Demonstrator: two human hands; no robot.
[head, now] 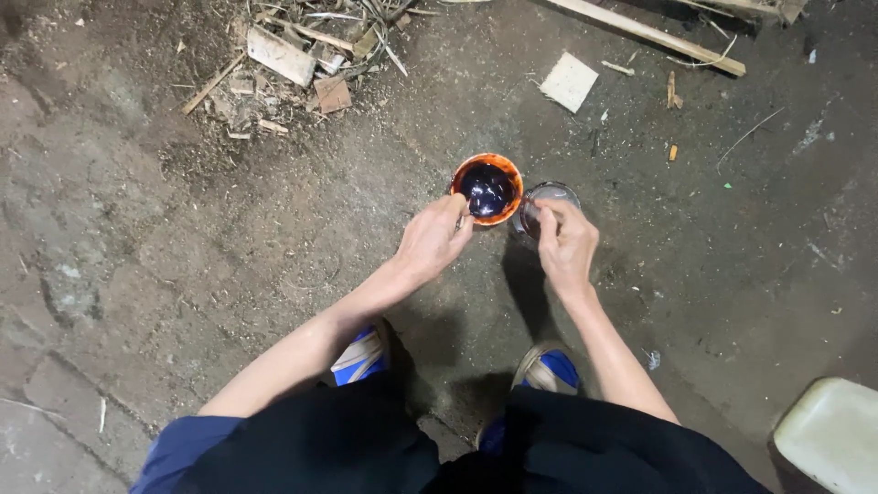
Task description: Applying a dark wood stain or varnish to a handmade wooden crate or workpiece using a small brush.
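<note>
An orange-rimmed bowl [487, 187] full of dark glossy liquid stands on the dirt floor. My left hand [433, 240] pinches its near left rim with thumb and fingers. Right beside the bowl sits a clear glass jar [547, 202], and my right hand [567, 243] grips its near edge. Both arms reach down from above my knees.
Wood scraps and splinters [293, 50] lie heaped at the top left. A pale square board [569, 81] and a long plank [654, 35] lie beyond the bowl. A white plastic container [830, 434] sits at the bottom right. My blue sandalled feet [361, 357] are just below the hands.
</note>
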